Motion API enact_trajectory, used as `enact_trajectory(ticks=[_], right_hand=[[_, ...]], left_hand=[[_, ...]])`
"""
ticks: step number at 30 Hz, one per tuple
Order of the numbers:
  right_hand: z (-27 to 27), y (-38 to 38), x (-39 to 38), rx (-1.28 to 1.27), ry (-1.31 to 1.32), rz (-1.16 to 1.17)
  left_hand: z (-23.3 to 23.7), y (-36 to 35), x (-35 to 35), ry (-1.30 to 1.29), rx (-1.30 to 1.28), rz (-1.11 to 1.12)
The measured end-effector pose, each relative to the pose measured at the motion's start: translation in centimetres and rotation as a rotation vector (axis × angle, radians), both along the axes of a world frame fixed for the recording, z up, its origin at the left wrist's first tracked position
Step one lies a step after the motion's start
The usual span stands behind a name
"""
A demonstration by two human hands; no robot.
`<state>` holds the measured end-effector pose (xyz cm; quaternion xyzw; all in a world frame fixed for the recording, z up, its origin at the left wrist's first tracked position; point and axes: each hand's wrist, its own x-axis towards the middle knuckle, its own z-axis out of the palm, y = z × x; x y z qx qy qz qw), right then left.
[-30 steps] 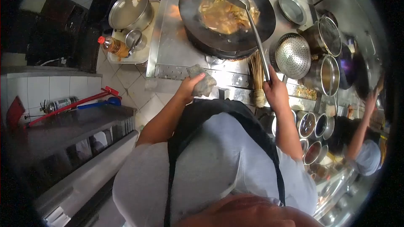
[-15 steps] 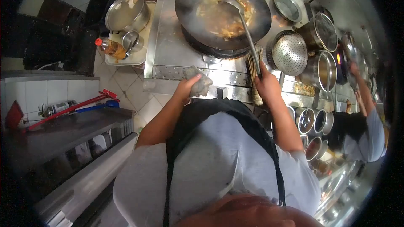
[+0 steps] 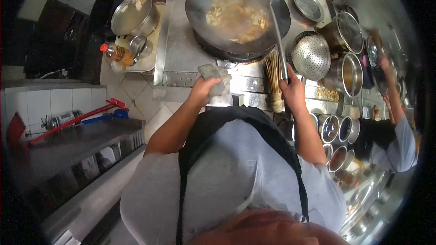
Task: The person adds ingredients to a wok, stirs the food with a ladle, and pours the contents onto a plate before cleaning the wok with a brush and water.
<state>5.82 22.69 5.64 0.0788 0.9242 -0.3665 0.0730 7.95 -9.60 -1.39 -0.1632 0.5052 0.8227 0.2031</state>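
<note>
My right hand [image 3: 294,91] is closed round the handle of a long metal ladle [image 3: 279,36]. Its bowl end, blurred by steam, is at the upper right inside the big dark wok [image 3: 195,13]. Chopped food in brownish liquid [image 3: 238,20] steams in the wok. A crumpled grey cloth [image 3: 214,76] is gripped in my left hand [image 3: 203,92], in front of the stove's near edge. Beside the ladle handle, a bamboo wok brush [image 3: 273,79] stands against the stove front. Just right of my right hand lies a perforated strainer [image 3: 311,56].
On the left, a tray [image 3: 152,59] bears a large pot [image 3: 134,16], a small metal cup and a red-capped bottle [image 3: 117,54]. Several metal pots [image 3: 344,75] and bowls line the right. An arm with a grey sleeve [image 3: 404,143] shows at far right, perhaps reflected.
The ladle's bowl has swung from the middle of the food toward the wok's upper right side. My right hand has shifted slightly right, while the cloth in my left hand has risen a little.
</note>
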Motion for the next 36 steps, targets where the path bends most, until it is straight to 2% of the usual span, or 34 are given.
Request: enact_trajectory(ticks=[1,2,3,4,7,9,10,11,12,15,19,20,22,23,24,26,28,29,30,31,33,34,35,36], right_hand=[[0.2,-0.4,-0.7,0.006,-0.020,-0.041],[0.7,-0.8,-1.1,0.012,-0.039,-0.085],[2.0,-1.5,-1.5,-0.091,-0.071,-0.091],[2.3,-1.3,-1.5,-0.093,-0.067,-0.093],[2.7,-0.2,-0.6,-0.081,-0.068,0.001],[4.3,-0.3,1.1,-0.057,-0.124,-0.031],[5.0,-0.3,2.0,-0.032,-0.180,-0.063],[3.5,0.3,2.8,0.110,-0.097,-0.008],[3.6,0.3,3.5,0.110,-0.099,-0.016],[3.9,0.2,4.3,0.123,-0.084,-0.078],[4.8,2.2,4.4,-0.019,-0.051,-0.055],[6.0,2.8,4.4,-0.014,-0.157,-0.066],[8.2,3.9,4.1,0.058,-0.169,0.033],[9.0,4.6,4.1,0.111,-0.110,0.112],[10.6,4.9,3.9,0.181,-0.162,0.187],[13.9,5.4,3.9,0.332,-0.178,0.351],[17.6,5.7,4.8,0.363,-0.126,0.497],[19.1,5.8,5.2,0.436,-0.264,0.478],[19.7,5.7,5.4,0.431,-0.273,0.479],[20.1,5.6,5.7,0.443,-0.276,0.492],[19.1,4.7,5.8,0.518,-0.246,0.491],[17.0,4.3,5.4,0.527,-0.165,0.510],[15.8,2.6,4.5,0.565,-0.237,0.473],[12.6,2.4,4.1,0.550,-0.115,0.486]], left_hand=[[1.1,0.5,-0.2,0.000,-0.001,-0.003],[2.4,1.2,-0.4,0.169,-0.071,0.010],[3.0,1.8,-0.6,0.340,-0.141,0.023],[2.7,2.4,-1.2,0.344,-0.142,0.021],[0.0,3.8,-4.5,0.058,0.234,0.181],[-0.6,4.5,-5.6,-0.150,0.484,0.283],[-0.3,4.8,-5.6,-0.154,0.485,0.279],[-0.1,4.9,-5.6,-0.103,0.584,0.247],[0.8,5.1,-5.6,-0.051,0.683,0.214],[2.4,6.8,-7.3,-0.154,0.634,0.194],[0.8,8.3,-8.8,-0.272,0.525,0.273],[0.3,8.3,-9.4,-0.256,0.506,0.223],[-2.7,8.3,-10.5,-0.244,0.487,0.176],[-5.5,8.2,-11.2,-0.204,0.425,0.142],[-7.0,8.1,-11.3,-0.163,0.362,0.110],[-5.8,7.6,-10.3,-0.180,0.358,0.145],[-2.2,7.5,-8.8,-0.180,0.364,0.175],[0.8,7.4,-7.1,-0.202,0.368,0.220],[2.0,7.2,-5.4,-0.244,0.369,0.269],[1.5,7.3,-4.6,-0.235,0.383,0.289],[1.5,7.1,-4.6,-0.215,0.333,0.243],[1.7,7.2,-4.9,-0.186,0.291,0.193],[2.2,7.5,-5.5,-0.179,0.371,0.254],[2.4,7.5,-5.1,-0.191,0.368,0.256]])
